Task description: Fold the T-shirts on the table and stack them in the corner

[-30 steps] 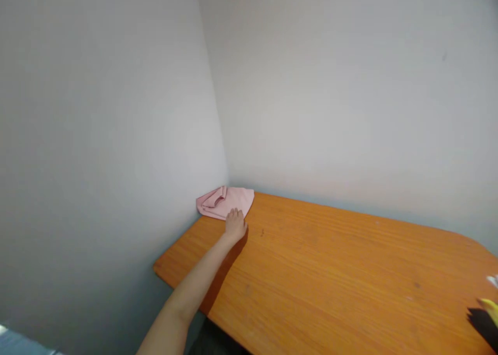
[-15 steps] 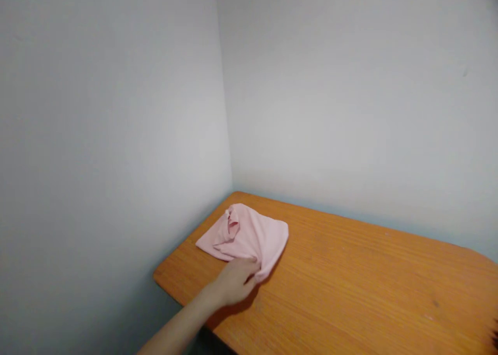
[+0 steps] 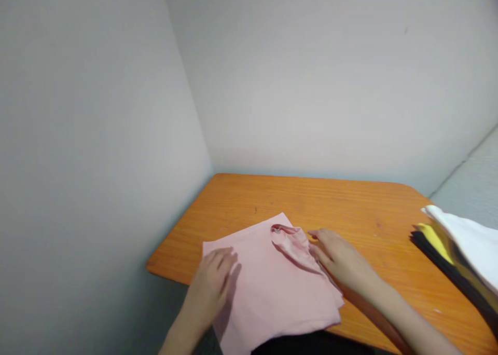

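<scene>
The pink garment [image 3: 268, 292], its long axis running up the lower centre of the frame, is flanked by the open left grip [image 3: 210, 287] and open right grip [image 3: 342, 259], neither grasping it.

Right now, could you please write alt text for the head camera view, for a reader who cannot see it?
The left hand and right hand rest on a pink cloth lying on an orange wooden table. A stack of white, yellow and black fabric sits at the table's right end.
</scene>
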`<state>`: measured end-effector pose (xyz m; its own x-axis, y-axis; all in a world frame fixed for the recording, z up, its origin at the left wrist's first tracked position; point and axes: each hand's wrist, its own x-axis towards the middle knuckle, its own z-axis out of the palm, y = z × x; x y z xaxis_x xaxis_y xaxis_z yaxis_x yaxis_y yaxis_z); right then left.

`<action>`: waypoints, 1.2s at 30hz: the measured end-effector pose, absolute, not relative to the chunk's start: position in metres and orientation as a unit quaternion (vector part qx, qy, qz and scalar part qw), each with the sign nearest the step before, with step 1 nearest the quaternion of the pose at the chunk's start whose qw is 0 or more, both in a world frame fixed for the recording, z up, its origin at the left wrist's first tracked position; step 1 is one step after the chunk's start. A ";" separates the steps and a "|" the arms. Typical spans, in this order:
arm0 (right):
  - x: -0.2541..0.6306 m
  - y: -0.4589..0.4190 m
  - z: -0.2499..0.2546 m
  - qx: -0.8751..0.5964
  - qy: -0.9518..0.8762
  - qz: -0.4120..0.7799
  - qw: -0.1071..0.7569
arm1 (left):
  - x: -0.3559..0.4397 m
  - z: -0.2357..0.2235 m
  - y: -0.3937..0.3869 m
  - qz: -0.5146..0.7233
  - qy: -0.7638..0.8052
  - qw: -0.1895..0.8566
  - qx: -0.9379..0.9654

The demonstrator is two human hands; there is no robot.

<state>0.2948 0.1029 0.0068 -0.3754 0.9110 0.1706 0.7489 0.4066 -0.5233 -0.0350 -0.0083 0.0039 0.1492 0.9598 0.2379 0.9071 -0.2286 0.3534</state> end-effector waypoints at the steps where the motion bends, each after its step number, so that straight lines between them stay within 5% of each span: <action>1: 0.293 0.103 0.002 -0.530 -0.794 0.196 0.226 | -0.011 0.004 -0.012 0.236 0.591 0.114 0.763; 4: 0.292 0.095 -0.011 -0.527 -0.769 0.267 0.243 | 0.059 -0.005 -0.017 0.267 0.569 0.232 0.742; 10: 0.286 0.054 -0.014 -0.496 -0.734 0.363 0.289 | 0.120 -0.025 0.006 0.228 0.689 0.244 0.643; 22: 0.346 -0.002 -0.020 -0.479 -0.659 0.426 0.393 | 0.048 -0.013 -0.065 0.493 0.555 0.438 0.507; 30: 0.364 -0.061 0.008 -0.460 -0.498 0.544 0.494 | 0.009 -0.005 -0.131 0.496 0.623 0.360 0.486; 36: 0.378 -0.076 0.051 -0.458 -0.540 0.456 0.539 | -0.002 0.046 -0.139 0.411 0.687 0.023 0.599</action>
